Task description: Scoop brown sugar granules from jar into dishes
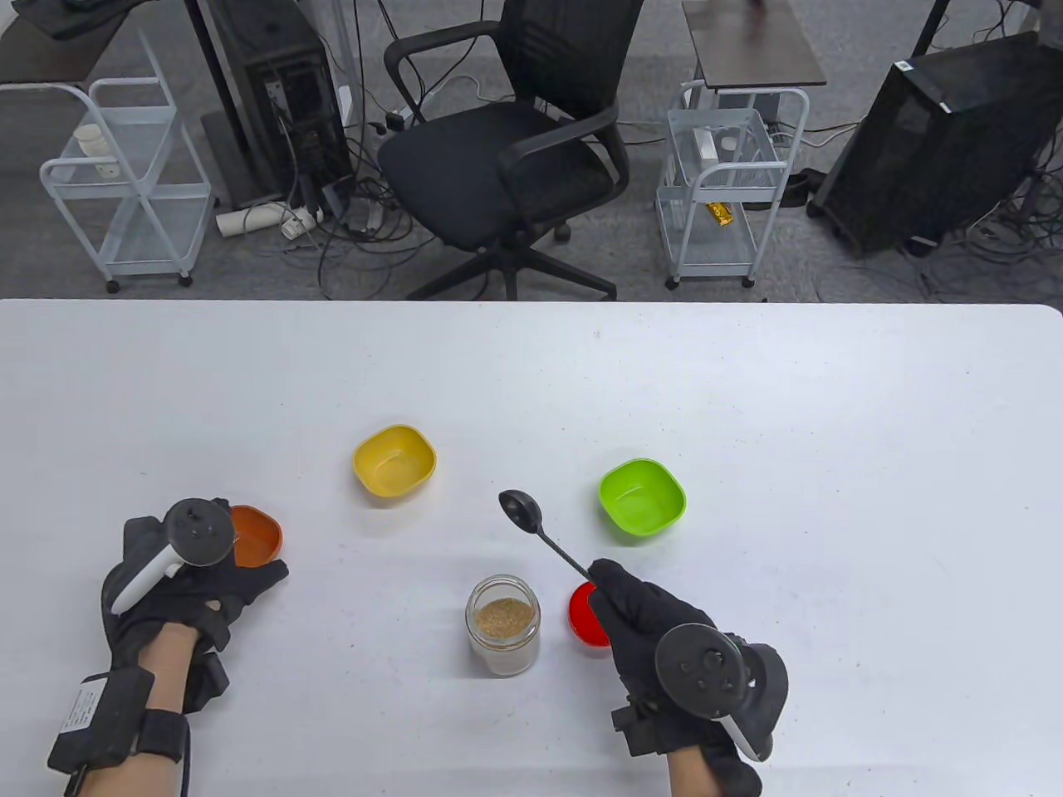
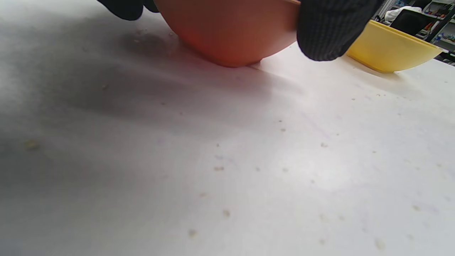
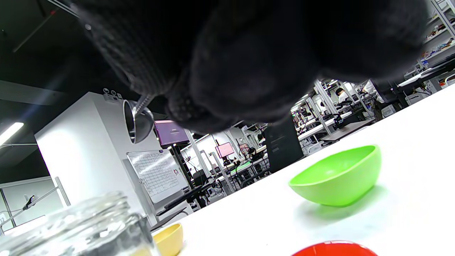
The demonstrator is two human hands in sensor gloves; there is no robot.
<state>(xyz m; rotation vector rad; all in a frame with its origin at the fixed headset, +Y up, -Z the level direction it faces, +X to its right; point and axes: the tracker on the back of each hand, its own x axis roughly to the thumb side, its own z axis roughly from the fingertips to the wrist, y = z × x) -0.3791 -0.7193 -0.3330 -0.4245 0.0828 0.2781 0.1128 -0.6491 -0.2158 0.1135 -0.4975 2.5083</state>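
The open glass jar (image 1: 502,624) stands at the table's near centre, holding brown sugar granules (image 1: 502,616), with its red lid (image 1: 584,613) just to the right. The yellow dish (image 1: 394,462), green dish (image 1: 642,498) and orange dish (image 1: 254,535) look empty. The right hand (image 1: 656,627) grips a black spoon (image 1: 536,525) by its handle, bowl raised beyond the jar. The left hand (image 1: 195,581) holds the orange dish's near side.

Overhead view looks down; wrist views skim the table (image 1: 747,398).
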